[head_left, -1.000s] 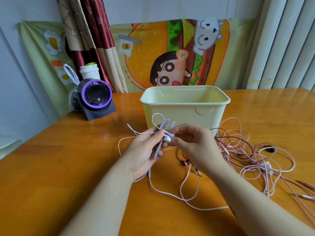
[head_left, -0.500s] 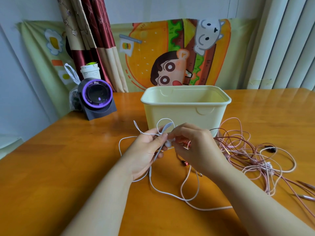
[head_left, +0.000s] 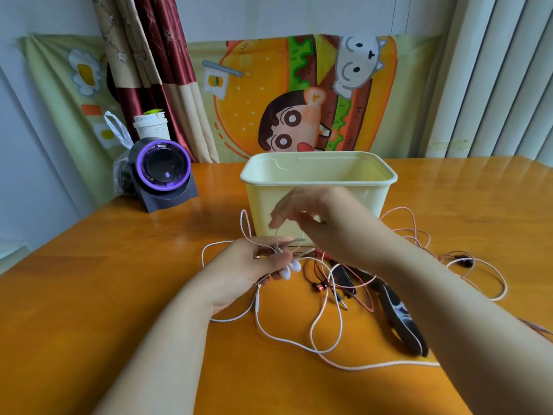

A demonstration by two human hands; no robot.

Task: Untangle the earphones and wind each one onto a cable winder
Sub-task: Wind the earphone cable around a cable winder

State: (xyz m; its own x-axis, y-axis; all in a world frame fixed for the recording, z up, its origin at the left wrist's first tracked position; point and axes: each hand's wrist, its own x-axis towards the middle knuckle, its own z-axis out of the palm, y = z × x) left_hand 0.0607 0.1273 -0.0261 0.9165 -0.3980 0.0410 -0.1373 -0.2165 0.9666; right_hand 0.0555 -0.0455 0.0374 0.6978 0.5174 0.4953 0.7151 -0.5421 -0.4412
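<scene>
Where it lies nearest, white cable (head_left: pixel 281 339): loose loops on the table (head_left: pixel 89 295), running up into the left hand (head_left: pixel 245 271).
Left hand: fingers curled round the cable, white earbuds (head_left: pixel 291 269) at its fingertips.
Dark patterned strip (head_left: pixel 401 319): flat under the right forearm.
Right hand (head_left: pixel 326 223): raised, motion-blurred; cannot tell whether it pinches a strand.
Pink cables (head_left: pixel 414 226): tangled right of the cream tub (head_left: pixel 374 199).
</scene>
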